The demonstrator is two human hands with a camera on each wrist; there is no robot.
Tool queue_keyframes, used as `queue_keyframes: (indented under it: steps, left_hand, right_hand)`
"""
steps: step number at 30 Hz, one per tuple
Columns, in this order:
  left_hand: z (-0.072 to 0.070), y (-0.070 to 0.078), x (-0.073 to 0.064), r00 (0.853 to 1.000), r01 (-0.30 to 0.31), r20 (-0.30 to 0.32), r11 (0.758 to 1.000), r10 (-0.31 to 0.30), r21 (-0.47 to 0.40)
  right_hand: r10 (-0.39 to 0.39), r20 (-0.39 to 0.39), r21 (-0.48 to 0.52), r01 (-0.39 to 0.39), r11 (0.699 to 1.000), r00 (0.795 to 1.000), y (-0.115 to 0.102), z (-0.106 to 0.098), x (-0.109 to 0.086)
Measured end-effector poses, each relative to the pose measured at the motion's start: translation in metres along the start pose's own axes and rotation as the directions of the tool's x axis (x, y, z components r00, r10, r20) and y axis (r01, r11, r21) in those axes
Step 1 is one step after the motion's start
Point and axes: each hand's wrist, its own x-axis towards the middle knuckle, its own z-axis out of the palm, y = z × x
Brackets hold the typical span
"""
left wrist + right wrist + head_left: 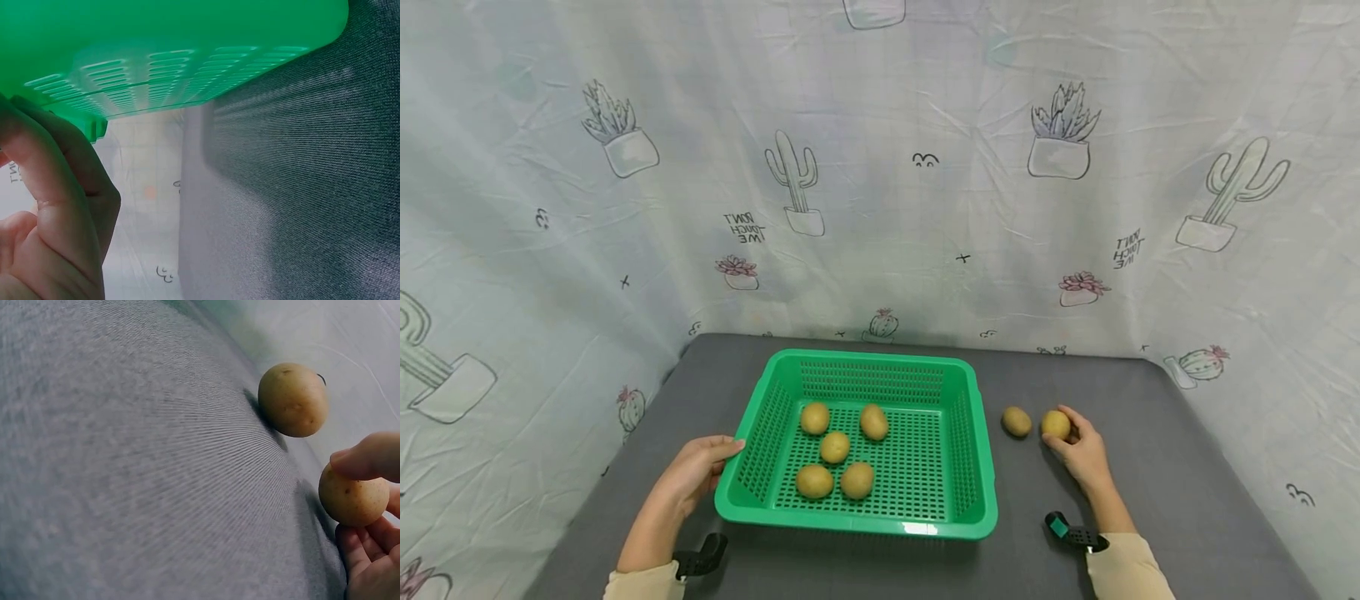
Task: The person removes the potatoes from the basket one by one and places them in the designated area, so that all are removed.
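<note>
A green plastic basket (857, 522) with slotted walls stands on the grey table, and several potatoes (835, 447) lie on its floor toward the left. My left hand (688, 475) holds the basket's left rim, thumb on top; in the left wrist view its bent fingers (69, 169) are below the rim. To the right of the basket, my right hand (1084, 450) grips a potato (1056, 425) between thumb and fingers. Another potato (1017, 422) lies just left of it, apart from the hand. In the right wrist view the thumb presses on the held potato (353, 497).
Grey cloth (1030, 492) covers the table. A pale curtain (880, 208) printed with cacti hangs behind the table and along its sides. Both wrists wear black straps (700, 557).
</note>
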Motion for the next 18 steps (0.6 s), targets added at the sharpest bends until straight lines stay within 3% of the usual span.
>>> queue_keyframes:
  steps: [6,18]
  left_hand:
    - [0.0001,-0.0007,-0.0004,1.000,-0.008,0.011,1.000,0.008,-0.003]
    - [0.0000,-0.0016,0.0017,1.000,-0.011,0.003,1.000,0.011,-0.011]
  right_hand:
    - [0.008,0.031,-0.063,-0.006,0.998,0.999,0.0028,0.0009,-0.0003]
    - [0.038,0.087,-0.032,-0.036,0.999,0.995,0.0016,-0.0047,0.0020]
